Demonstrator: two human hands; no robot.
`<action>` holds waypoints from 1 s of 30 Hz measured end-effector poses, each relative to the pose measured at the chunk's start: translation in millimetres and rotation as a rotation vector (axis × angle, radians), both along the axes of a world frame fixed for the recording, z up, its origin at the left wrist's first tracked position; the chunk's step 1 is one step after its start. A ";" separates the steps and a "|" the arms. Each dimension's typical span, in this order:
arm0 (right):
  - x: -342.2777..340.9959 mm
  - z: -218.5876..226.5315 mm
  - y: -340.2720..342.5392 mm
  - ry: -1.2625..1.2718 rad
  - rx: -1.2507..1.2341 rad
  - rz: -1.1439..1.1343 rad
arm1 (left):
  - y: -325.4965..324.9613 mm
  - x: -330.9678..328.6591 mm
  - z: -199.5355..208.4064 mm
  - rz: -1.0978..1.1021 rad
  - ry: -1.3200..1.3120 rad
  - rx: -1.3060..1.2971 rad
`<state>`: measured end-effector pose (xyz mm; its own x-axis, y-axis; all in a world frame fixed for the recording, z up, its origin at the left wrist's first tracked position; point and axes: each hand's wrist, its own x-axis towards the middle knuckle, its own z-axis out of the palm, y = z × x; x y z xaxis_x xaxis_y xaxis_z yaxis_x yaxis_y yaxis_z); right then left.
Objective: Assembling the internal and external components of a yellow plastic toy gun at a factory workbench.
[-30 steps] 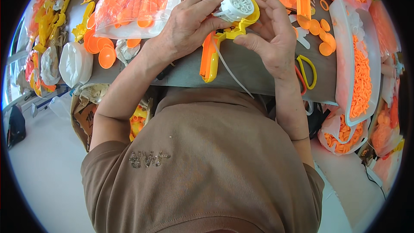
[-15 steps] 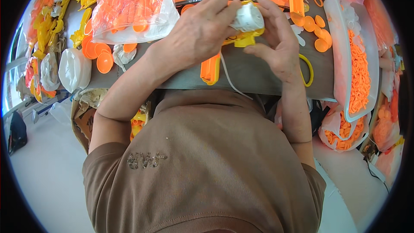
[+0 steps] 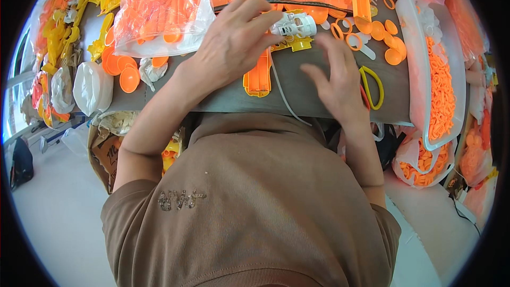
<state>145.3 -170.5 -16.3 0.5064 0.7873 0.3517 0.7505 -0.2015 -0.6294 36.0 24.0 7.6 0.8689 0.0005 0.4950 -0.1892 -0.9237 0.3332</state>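
My left hand pinches a white plastic mechanism with a round end and openings in its side. Just below the mechanism lies a yellow plastic part. My right hand is apart from it, fingers spread and slightly blurred, holding nothing. Under my left fingers an orange trough-shaped housing rests on the grey table. A thin pale cord runs from beside the housing over the table's near edge. Beside my right wrist is a tool with a yellow looped handle and a bit of red.
A clear bag of orange parts stands at the back left. Loose orange discs lie left and more orange cups right. A white bin of orange rings borders the right side. A white pouch stands at left.
My right hand has let go and drawn away toward me, its fingers opening. The white mechanism now lies sideways in my left hand, with the yellow part below it.
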 end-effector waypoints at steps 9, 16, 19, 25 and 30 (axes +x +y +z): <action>-53.9 -17.4 -19.6 -0.116 -0.216 0.159 | -34.2 -34.4 -13.0 0.109 0.281 0.010; -36.9 10.2 -40.6 0.321 -0.114 0.043 | -27.7 -31.8 -16.9 0.127 0.308 -0.050; -41.7 3.7 -41.7 0.238 -0.151 0.048 | -24.2 -30.0 -18.1 0.099 0.267 -0.026; -53.1 -0.1 -51.4 0.374 -0.164 0.038 | -37.5 -36.5 -7.1 0.106 0.091 -0.107; -48.3 7.6 -82.4 0.486 -0.119 -0.110 | -66.7 -76.5 -2.9 -0.019 0.332 -0.677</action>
<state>96.9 -252.8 -8.7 0.6713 0.7404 -0.0342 0.3467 -0.3545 -0.8684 -40.5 -42.7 4.7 0.9753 0.1953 0.1036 0.0067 -0.4942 0.8693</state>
